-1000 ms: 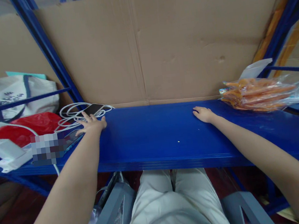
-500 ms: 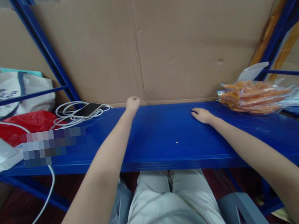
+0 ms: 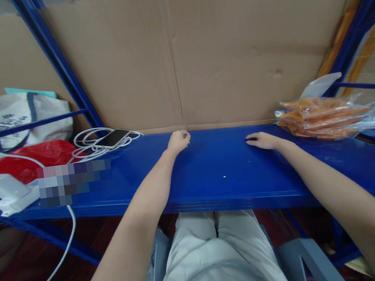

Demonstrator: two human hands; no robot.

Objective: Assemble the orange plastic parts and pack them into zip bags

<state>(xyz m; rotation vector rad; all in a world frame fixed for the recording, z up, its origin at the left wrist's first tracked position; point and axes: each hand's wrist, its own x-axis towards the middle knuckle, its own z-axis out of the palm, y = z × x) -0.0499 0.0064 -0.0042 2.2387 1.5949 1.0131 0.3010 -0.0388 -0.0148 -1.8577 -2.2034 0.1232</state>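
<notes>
My left hand [image 3: 178, 142] is at the back edge of the blue shelf board [image 3: 222, 191], near the foot of the cardboard panel. Its fingers are curled in toward the thumb, and I see no object in them. To the right, my right hand [image 3: 261, 141] rests low over the board with its fingers loosely bent and a gap beside the thumb. It holds nothing that shows. A tiny pale speck [image 3: 224, 176] lies on the board between the two hands, closer to the front edge.
At left are a phone [image 3: 113, 138] on a coiled white cable [image 3: 83, 138], a red bag [image 3: 47, 152], a canvas bag [image 3: 49, 112] and a white power strip [image 3: 17, 199]. Plastic-wrapped orange packets [image 3: 323, 118] lie at right. Cardboard [image 3: 231, 51] stands behind, between blue posts [image 3: 60, 69].
My left hand has moved right and slightly down, turning so its curled fingers show more. My right hand has shifted slightly right, its fingers now pointing left. The view has tilted slightly.
</notes>
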